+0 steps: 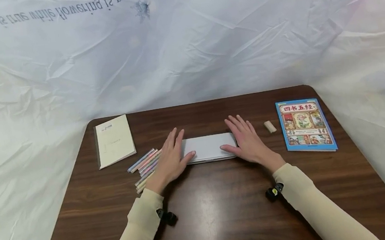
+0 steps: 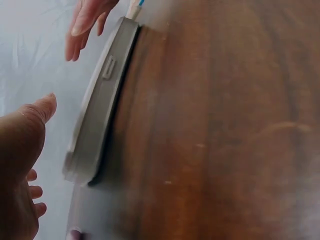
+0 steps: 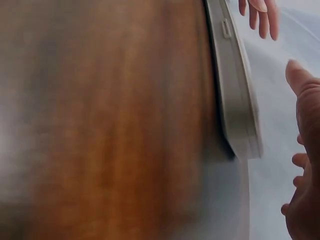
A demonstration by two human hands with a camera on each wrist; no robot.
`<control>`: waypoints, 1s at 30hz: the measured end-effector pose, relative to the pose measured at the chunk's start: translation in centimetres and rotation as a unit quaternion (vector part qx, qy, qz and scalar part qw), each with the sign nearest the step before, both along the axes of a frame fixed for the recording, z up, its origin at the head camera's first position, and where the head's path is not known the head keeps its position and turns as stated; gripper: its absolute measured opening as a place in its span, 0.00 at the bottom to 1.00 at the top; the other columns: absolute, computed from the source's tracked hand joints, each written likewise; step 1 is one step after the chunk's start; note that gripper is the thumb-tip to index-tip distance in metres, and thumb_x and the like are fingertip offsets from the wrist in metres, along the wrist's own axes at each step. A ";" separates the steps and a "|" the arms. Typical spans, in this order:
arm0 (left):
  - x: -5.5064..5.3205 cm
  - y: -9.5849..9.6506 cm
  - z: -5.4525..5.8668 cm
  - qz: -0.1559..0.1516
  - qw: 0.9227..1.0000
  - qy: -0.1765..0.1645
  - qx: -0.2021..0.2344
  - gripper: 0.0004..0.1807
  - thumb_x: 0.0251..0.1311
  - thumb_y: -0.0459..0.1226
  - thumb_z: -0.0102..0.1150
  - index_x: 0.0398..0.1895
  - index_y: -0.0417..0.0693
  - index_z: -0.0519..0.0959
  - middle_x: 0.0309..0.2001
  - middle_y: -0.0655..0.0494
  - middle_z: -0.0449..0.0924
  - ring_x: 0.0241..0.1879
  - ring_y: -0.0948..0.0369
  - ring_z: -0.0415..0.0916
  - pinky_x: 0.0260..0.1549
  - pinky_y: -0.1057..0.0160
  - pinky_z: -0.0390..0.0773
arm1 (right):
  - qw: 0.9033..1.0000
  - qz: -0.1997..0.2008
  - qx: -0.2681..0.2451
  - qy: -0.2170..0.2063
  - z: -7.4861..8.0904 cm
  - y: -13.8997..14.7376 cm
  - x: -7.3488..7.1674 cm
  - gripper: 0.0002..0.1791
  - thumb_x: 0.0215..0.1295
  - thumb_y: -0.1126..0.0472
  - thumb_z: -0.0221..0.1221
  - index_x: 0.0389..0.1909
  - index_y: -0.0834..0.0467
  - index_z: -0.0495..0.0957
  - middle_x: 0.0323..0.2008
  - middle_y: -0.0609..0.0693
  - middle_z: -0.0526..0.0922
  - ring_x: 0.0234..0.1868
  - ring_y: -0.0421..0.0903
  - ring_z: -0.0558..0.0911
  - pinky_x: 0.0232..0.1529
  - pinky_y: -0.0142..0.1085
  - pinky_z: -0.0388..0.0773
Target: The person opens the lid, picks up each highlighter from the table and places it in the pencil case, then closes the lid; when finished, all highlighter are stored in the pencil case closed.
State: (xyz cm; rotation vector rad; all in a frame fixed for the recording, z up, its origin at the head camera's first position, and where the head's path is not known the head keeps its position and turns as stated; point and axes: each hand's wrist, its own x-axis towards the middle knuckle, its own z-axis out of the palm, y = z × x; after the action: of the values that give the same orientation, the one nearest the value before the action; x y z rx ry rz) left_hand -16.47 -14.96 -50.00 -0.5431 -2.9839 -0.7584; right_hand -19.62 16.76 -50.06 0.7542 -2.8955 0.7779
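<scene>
A flat pale grey case (image 1: pixel 207 148) lies closed near the middle of the dark wooden table (image 1: pixel 203 210). Both wrist views show its front side, with a small latch (image 2: pixel 109 67) at the centre. My left hand (image 1: pixel 172 158) is at the case's left end, fingers extended and thumb pointing inward over the lid. At the other end, my right hand (image 1: pixel 247 141) mirrors it, fingers spread. In the wrist views both hands appear raised off the case, holding nothing. Several coloured pens (image 1: pixel 145 168) lie left of the left hand, partly hidden by it.
A cream notebook (image 1: pixel 115 141) lies at the back left. Toward the right are a small beige block (image 1: pixel 270 127) and a blue-bordered picture book (image 1: pixel 306 125). White printed sheeting (image 1: pixel 183 49) hangs behind and beside the table.
</scene>
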 end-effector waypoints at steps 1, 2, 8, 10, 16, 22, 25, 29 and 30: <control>0.2 -0.1 -0.2 0.001 1.000 -0.001 0.001 0.47 0.76 0.59 0.54 0.87 0.51 0.46 0.86 0.42 0.40 0.84 0.44 0.42 0.78 0.39 0.51 | 1.000 0.006 0.000 -0.006 -0.1 0.0 0.2 0.54 0.70 0.31 0.61 0.84 0.58 0.53 0.84 0.61 0.52 0.84 0.63 0.45 0.78 0.68 0.42; 0.3 -0.1 -0.4 0.003 1.000 -0.001 0.001 0.48 0.76 0.59 0.55 0.87 0.51 0.46 0.86 0.42 0.40 0.84 0.45 0.42 0.78 0.39 0.52 | 1.000 0.012 0.001 -0.012 -0.2 0.1 0.4 0.55 0.69 0.31 0.62 0.84 0.58 0.53 0.84 0.60 0.52 0.85 0.63 0.45 0.78 0.67 0.42; 0.6 -0.3 -1.4 -0.003 1.000 -0.003 0.015 0.52 0.71 0.62 0.60 0.87 0.51 0.48 0.85 0.41 0.43 0.82 0.42 0.48 0.76 0.36 0.55 | 0.998 0.036 -0.005 -0.043 -1.2 1.1 1.5 0.58 0.63 0.32 0.69 0.84 0.57 0.54 0.84 0.59 0.51 0.85 0.60 0.48 0.80 0.63 0.45; 0.6 -0.4 -1.6 -0.004 1.000 -0.004 0.027 0.54 0.69 0.63 0.63 0.87 0.50 0.49 0.85 0.41 0.44 0.82 0.41 0.49 0.75 0.36 0.57 | 0.998 0.044 -0.013 -0.050 -1.5 1.3 1.6 0.59 0.61 0.33 0.71 0.84 0.56 0.55 0.84 0.60 0.51 0.84 0.61 0.49 0.79 0.63 0.47; 0.5 -0.7 -2.3 0.005 0.998 -0.025 0.051 0.58 0.64 0.62 0.69 0.87 0.53 0.48 0.85 0.42 0.46 0.81 0.42 0.52 0.74 0.36 0.60 | 0.996 0.053 -0.017 -0.066 -2.0 1.8 1.7 0.58 0.59 0.36 0.74 0.83 0.54 0.58 0.84 0.58 0.53 0.81 0.64 0.58 0.75 0.65 0.58; 0.1 -1.3 -3.2 -0.008 0.997 -0.009 0.073 0.61 0.59 0.55 0.78 0.86 0.46 0.50 0.78 0.39 0.64 0.76 0.44 0.64 0.73 0.41 0.65 | 0.996 0.058 -0.017 -0.063 -2.2 1.8 1.1 0.54 0.58 0.40 0.77 0.80 0.55 0.63 0.82 0.59 0.58 0.77 0.67 0.65 0.70 0.66 0.66; -0.1 -1.6 -3.4 -0.010 0.996 -0.004 0.085 0.62 0.56 0.51 0.81 0.86 0.46 0.50 0.73 0.38 0.71 0.72 0.43 0.70 0.69 0.41 0.69 | 0.996 0.058 -0.017 -0.063 -2.2 1.7 0.8 0.53 0.57 0.41 0.77 0.78 0.56 0.64 0.81 0.59 0.59 0.76 0.67 0.66 0.69 0.66 0.67; -0.3 -1.8 -3.2 -0.008 0.996 -0.009 0.087 0.63 0.54 0.49 0.83 0.86 0.48 0.51 0.71 0.38 0.73 0.69 0.42 0.72 0.67 0.40 0.71 | 0.996 0.057 -0.019 -0.067 -2.0 1.5 0.6 0.51 0.58 0.42 0.77 0.77 0.58 0.66 0.81 0.60 0.61 0.76 0.65 0.66 0.70 0.65 0.66; -0.3 -1.8 -3.2 -0.007 0.996 -0.011 0.088 0.64 0.53 0.49 0.83 0.86 0.48 0.50 0.71 0.37 0.73 0.69 0.41 0.72 0.67 0.39 0.71 | 0.996 0.057 -0.020 -0.067 -2.0 1.5 0.5 0.50 0.58 0.42 0.77 0.76 0.58 0.66 0.80 0.60 0.61 0.76 0.65 0.67 0.70 0.64 0.67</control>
State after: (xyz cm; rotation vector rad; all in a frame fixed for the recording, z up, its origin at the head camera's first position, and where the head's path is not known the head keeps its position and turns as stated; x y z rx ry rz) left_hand -16.77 -16.80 -53.16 -0.5513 -2.8967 -1.0226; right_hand -19.08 18.23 -52.01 0.9033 -2.9654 0.9295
